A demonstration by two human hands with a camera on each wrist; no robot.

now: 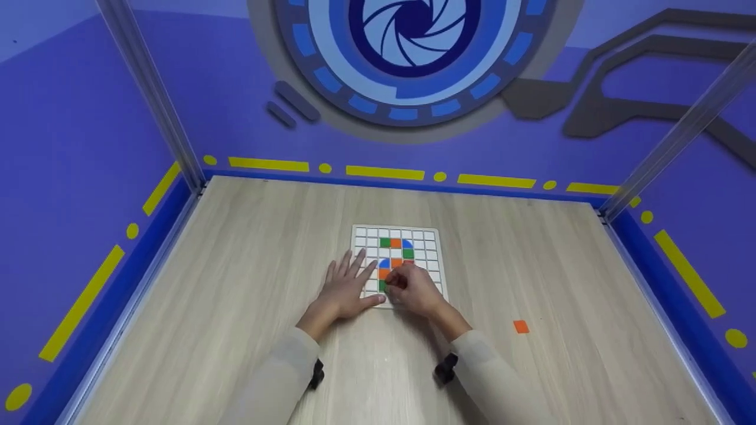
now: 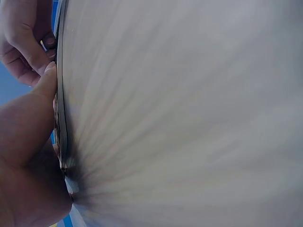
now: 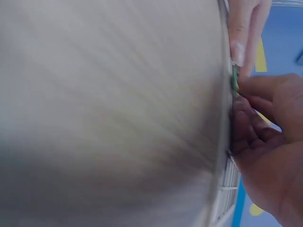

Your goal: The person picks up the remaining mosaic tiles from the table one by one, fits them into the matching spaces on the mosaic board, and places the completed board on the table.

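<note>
A white gridded board lies on the table, with several green, orange and blue tiles in its cells. My left hand rests on the board's left side, fingers spread and straight, thumb along the near edge. Over the lower middle of the board, my right hand has curled fingers and pinches a green tile at its fingertips. In the head view that green tile sits low in the left tile column, below an orange tile and a blue rounded tile. My right hand hides some cells.
A loose orange tile lies on the wooden table, right of the board. Blue-purple panels with metal corner posts enclose the table's back and sides. A black wrist device shows under the right sleeve.
</note>
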